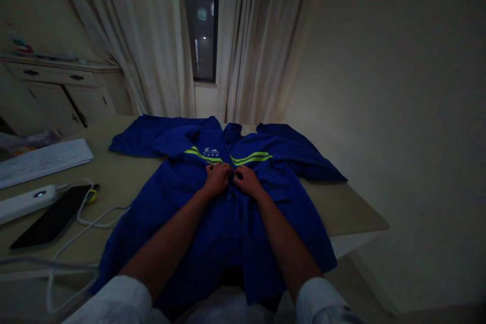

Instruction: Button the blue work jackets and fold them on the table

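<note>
A blue work jacket (190,177) with yellow-green stripes and a white chest print lies front up on the table, its sleeves spread to both sides. At the middle of its chest, my left hand (219,178) pinches the front edge just under the stripe. Close beside it, my right hand (246,180) is closed on the other front edge. Between my fingertips the cloth looks dark, and I cannot make out the button there. Lower down the placket, a button (229,197) shows. The jacket's hem hangs over the near table edge, with its front parted at the bottom.
On the table's (357,210) left side lie a black phone (53,217), a white power strip (28,203), a white cable (72,237) and printed papers (45,162). Behind stand a cabinet (56,86) and curtains (152,35). A wall (410,86) is on the right.
</note>
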`<state>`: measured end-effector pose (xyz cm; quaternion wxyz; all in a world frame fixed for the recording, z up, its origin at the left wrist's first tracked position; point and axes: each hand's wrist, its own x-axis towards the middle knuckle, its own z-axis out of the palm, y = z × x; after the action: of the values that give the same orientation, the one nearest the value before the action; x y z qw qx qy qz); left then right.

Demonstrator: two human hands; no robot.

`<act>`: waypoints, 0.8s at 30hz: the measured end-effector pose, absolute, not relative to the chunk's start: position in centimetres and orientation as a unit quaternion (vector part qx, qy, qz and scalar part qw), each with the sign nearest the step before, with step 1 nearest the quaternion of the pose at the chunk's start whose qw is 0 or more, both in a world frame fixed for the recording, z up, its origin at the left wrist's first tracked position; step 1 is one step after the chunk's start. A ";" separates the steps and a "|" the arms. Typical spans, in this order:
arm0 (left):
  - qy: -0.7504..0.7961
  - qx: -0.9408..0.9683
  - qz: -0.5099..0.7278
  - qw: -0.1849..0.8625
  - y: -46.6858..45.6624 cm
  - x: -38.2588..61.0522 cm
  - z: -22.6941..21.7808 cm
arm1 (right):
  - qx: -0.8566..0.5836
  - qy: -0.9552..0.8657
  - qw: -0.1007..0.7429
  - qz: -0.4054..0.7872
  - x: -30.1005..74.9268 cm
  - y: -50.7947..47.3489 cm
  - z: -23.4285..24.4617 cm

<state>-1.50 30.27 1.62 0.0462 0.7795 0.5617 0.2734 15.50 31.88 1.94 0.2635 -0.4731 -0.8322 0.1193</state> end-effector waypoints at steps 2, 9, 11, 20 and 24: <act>0.567 0.774 0.274 0.061 30.3 -1.6 1.7 | -0.470 -0.835 0.262 0.115 15.5 31.8 1.9; 0.576 0.763 0.275 0.099 30.5 -1.6 2.0 | -0.515 -0.820 0.237 0.073 15.2 30.7 2.8; 0.579 0.761 0.273 0.106 30.5 -1.7 2.0 | -0.539 -0.811 0.222 0.059 14.9 30.3 3.1; 0.581 0.756 0.271 0.134 30.9 -1.7 1.9 | -0.616 -0.762 0.201 0.011 13.6 29.2 3.8; 0.580 0.752 0.278 0.144 31.0 -1.7 1.8 | -0.628 -0.746 0.220 0.014 13.4 29.2 3.7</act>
<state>-1.71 31.04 1.82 0.1444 0.7525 0.5795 0.2776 13.35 29.20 3.75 0.2205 -0.6285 -0.7458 0.0144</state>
